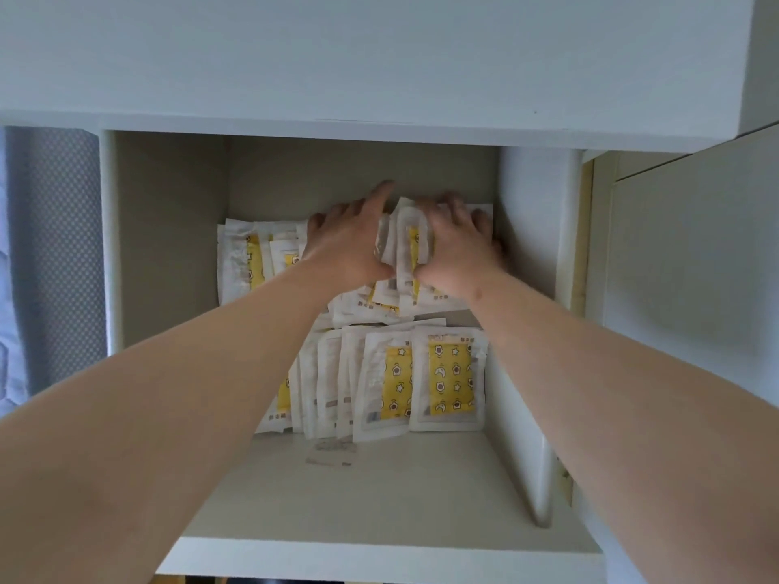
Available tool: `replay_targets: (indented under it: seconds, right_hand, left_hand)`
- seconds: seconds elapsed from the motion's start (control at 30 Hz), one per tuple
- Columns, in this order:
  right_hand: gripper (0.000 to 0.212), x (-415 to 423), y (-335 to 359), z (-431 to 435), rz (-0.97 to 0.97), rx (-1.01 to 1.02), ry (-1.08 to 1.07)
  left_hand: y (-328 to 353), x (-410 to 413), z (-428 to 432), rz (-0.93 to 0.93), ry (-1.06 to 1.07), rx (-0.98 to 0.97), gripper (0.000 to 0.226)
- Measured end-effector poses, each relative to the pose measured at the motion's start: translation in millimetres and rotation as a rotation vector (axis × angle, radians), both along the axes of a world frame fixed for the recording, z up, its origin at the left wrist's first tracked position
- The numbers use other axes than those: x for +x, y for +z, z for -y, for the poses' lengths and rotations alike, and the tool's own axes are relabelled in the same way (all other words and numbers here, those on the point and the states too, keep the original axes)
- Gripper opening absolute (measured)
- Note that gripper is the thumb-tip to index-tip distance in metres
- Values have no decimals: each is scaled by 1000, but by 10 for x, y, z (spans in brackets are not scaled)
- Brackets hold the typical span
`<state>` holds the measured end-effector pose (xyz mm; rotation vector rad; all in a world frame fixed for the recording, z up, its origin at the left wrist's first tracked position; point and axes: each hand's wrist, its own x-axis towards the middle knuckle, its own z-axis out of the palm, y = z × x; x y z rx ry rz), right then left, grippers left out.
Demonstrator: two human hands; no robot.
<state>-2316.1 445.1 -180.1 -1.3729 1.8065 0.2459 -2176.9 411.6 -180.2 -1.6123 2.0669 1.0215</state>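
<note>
Slick plastic packets (405,246): left hand (350,244) presses straight-fingered, right hand (457,246) curls round them; slacken, and they likely spill beneath your fingers.

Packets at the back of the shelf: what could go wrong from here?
The bundle is only squeezed between left hand and right hand; slick packets could slip out and scatter. The loose packets beneath lie askew and may slide forward. Pulling back carelessly could topple the front row, which stands on edge.
</note>
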Motion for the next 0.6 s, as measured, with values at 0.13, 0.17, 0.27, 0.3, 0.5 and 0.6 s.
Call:
replay_targets:
  seconds: [0.13,0.17,0.27,0.3,0.5,0.6]
  right_hand:
    - [66,-27,-12,-7,-13,-34,19]
    - [62,-25,0,-21,-31,-52,28]
    - [70,-2,31,-44,-20,-78,54]
    - [76,17,41,-35,25,-75,47]
    - [82,128,26,-56,83,-14,162]
    - [71,144,-23,-129,33,-146,79]
  left_hand:
    - [8,-8,7,114,-157,10,82]
    - [15,-1,6,84,-143,13,71]
    - [33,52,-8,-34,-110,28,54]
    - [35,82,-10,-60,-106,29,55]
    - [67,412,-39,99,-138,43,94]
    - [54,586,-48,206,-202,77,106]
